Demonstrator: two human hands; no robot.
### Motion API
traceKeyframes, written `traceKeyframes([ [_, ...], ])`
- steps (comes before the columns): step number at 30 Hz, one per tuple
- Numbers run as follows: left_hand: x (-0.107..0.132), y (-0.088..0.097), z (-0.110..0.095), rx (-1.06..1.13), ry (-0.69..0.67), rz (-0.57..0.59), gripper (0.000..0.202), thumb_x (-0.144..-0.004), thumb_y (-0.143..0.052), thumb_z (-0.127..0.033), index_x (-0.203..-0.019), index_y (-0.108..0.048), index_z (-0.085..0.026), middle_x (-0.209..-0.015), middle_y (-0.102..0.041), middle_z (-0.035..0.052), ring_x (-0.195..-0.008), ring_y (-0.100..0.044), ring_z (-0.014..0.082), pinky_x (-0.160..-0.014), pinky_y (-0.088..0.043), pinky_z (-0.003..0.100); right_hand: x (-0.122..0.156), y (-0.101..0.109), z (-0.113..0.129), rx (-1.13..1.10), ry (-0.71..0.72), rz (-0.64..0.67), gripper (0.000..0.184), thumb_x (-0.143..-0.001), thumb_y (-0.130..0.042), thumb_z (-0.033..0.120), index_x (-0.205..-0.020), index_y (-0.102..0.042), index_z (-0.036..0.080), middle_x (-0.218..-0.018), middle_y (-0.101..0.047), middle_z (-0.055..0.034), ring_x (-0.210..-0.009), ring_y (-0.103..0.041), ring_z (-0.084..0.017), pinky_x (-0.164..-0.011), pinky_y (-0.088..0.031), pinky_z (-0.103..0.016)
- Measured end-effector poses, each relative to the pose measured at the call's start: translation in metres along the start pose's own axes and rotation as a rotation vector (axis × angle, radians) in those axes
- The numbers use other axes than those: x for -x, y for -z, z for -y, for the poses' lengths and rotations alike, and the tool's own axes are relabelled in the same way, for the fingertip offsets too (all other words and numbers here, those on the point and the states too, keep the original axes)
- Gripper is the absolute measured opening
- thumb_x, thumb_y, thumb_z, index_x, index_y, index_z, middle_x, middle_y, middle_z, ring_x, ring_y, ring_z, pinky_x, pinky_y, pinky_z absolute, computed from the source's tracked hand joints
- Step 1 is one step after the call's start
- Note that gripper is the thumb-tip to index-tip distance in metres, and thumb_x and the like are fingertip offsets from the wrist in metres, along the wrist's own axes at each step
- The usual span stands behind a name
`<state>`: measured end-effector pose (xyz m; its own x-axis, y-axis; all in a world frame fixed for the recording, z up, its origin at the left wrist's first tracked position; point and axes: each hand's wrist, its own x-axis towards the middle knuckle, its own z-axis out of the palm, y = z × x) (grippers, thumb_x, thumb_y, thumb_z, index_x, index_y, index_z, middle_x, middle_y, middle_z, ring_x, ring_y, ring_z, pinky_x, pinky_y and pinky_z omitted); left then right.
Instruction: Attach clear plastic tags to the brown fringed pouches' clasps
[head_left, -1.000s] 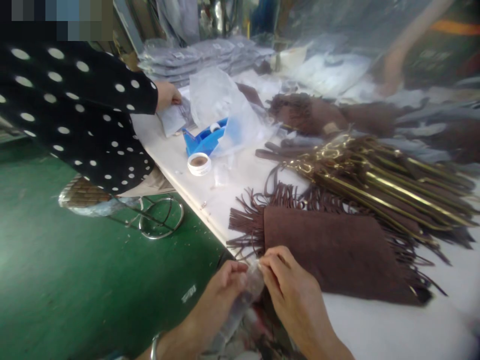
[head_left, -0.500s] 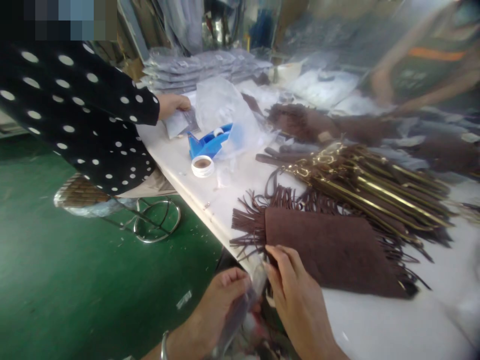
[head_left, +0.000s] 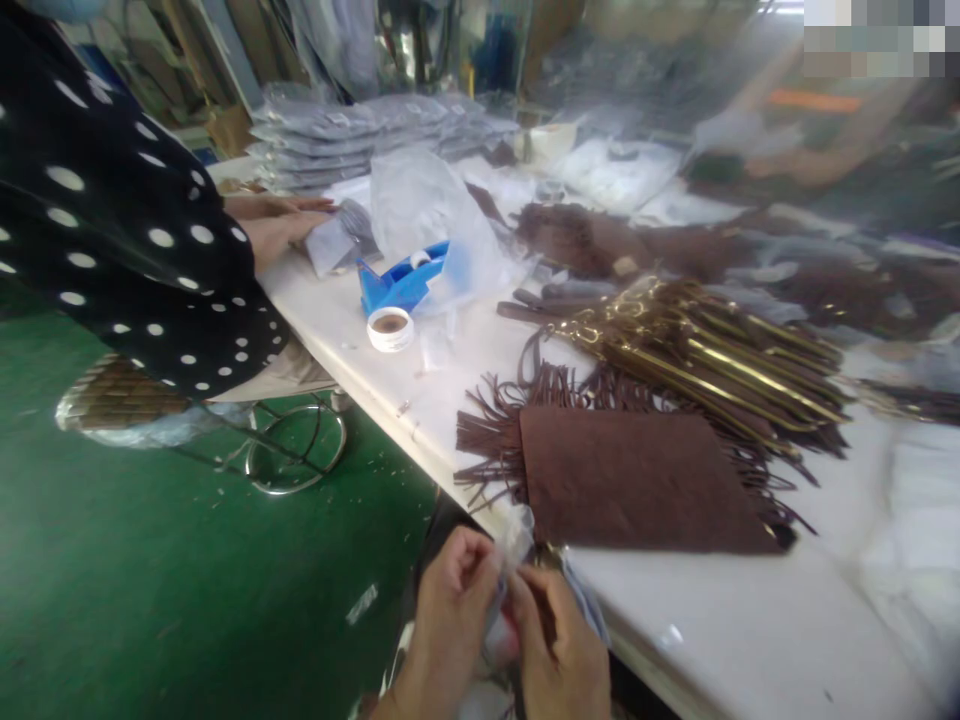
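Observation:
Both my hands are low in the view, close together at the table's near edge. Pinched fingers of my left hand grip a crumpled piece of clear plastic. Beside it, my right hand is closed on the same plastic, its fingertips almost touching the left ones. Part of the plastic hangs below between the palms, blurred. Just beyond the hands lies a flat dark brown suede piece with fringe along its edges, apart from both hands.
A pile of brown fringed pieces with gold metal bars lies behind. Left of it stand a blue tape dispenser and a tape roll. A co-worker in a dotted sleeve handles a grey packet. Wrapped stacks are farther back.
My right hand has moved down, away from the suede piece's corner, and joined my left hand at the plastic. The co-worker's hands have shifted at the packet. The view has turned slightly.

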<state>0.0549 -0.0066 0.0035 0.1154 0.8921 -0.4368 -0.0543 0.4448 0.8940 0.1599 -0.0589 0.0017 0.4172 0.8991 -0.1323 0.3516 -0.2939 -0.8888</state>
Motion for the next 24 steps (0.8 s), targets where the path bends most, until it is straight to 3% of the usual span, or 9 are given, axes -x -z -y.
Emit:
traceKeyframes([
  [2,0.004,-0.001,-0.001,-0.043,-0.047,0.002,0.015,-0.087,-0.058,-0.030,-0.081,-0.056,-0.017,-0.072,-0.058,-0.0003,-0.067,-0.052,0.0135,-0.062,-0.041,0.022,0.001,0.002,-0.004,0.081,0.089,-0.014,0.027,-0.095,-0.050,0.046,-0.097,-0.067,0.025,-0.090,-0.072,-0.0028,-0.081,-0.067,-0.020,-0.075,-0.048,-0.029],
  [7,0.011,0.006,-0.004,-0.033,0.016,0.064,0.016,-0.090,-0.054,-0.028,-0.082,-0.060,-0.016,-0.076,-0.060,0.0010,-0.071,-0.054,0.0144,-0.065,-0.043,0.023,0.004,0.004,-0.011,0.170,0.231,0.029,0.022,-0.097,-0.050,0.040,-0.098,-0.065,0.024,-0.088,-0.069,-0.0029,-0.079,-0.064,-0.019,-0.071,-0.047,-0.028],
  [13,0.009,0.023,0.011,0.123,0.120,0.216,0.014,-0.089,-0.056,-0.027,-0.095,-0.062,-0.016,-0.084,-0.064,0.0040,-0.074,-0.059,0.0171,-0.068,-0.045,0.026,0.007,0.002,-0.009,0.053,-0.020,0.063,0.030,-0.093,-0.052,0.050,-0.099,-0.066,0.025,-0.093,-0.071,-0.0023,-0.082,-0.066,-0.021,-0.073,-0.050,-0.028],
  [19,0.000,0.026,0.012,0.184,0.097,0.236,0.013,-0.082,-0.066,-0.025,-0.088,-0.064,-0.013,-0.082,-0.065,0.0054,-0.073,-0.057,0.0148,-0.070,-0.044,0.025,0.003,0.005,-0.005,-0.002,-0.193,0.142,0.043,-0.084,-0.056,0.062,-0.098,-0.065,0.022,-0.083,-0.071,-0.0044,-0.071,-0.066,-0.022,-0.058,-0.051,-0.029],
  [24,-0.001,0.028,0.008,0.255,0.106,0.256,0.028,-0.077,-0.072,-0.039,-0.084,-0.064,-0.013,-0.076,-0.064,0.0048,-0.067,-0.057,0.0147,-0.067,-0.045,0.027,0.002,0.005,0.001,-0.010,-0.227,0.155,0.046,-0.079,-0.062,0.063,-0.095,-0.066,0.020,-0.077,-0.071,-0.0049,-0.061,-0.062,-0.020,-0.052,-0.049,-0.028],
])
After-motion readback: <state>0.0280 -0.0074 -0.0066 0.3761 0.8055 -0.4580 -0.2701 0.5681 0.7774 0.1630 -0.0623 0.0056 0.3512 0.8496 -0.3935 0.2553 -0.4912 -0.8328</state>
